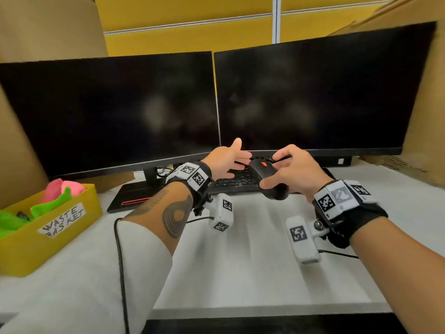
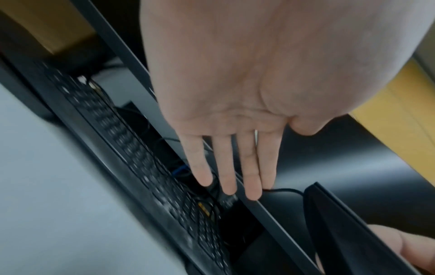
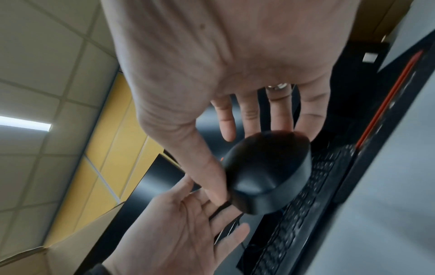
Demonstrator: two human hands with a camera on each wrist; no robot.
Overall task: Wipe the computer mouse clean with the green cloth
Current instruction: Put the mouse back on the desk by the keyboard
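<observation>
Both hands are raised above the keyboard (image 1: 237,182) in front of the two dark monitors. The right hand (image 1: 292,173) is gripping the black computer mouse (image 1: 267,178), with the thumb on its near side and the fingers curling round its far side, and is holding it lifted clear of the white bench (image 1: 240,261), tilted, its orange scroll wheel (image 1: 264,163) facing up. In the right wrist view the mouse's thin black cable (image 3: 220,209) is running across the left palm. The left hand (image 1: 227,160) is hanging just left of the mouse, empty, with fingers straight and spread, palm turned toward the mouse, fingertips close to its front end; whether they are touching it cannot be told.

Well to the left, the green cloth (image 1: 51,204) is lying bunched in a yellow bin (image 1: 31,251) labelled "WASTE BASKET", beside a pink cloth (image 1: 63,189). The left monitor (image 1: 108,112) and the right monitor (image 1: 313,92) are standing side by side behind the keyboard, both screens blank, with a yellow partition (image 1: 192,22) behind them.
</observation>
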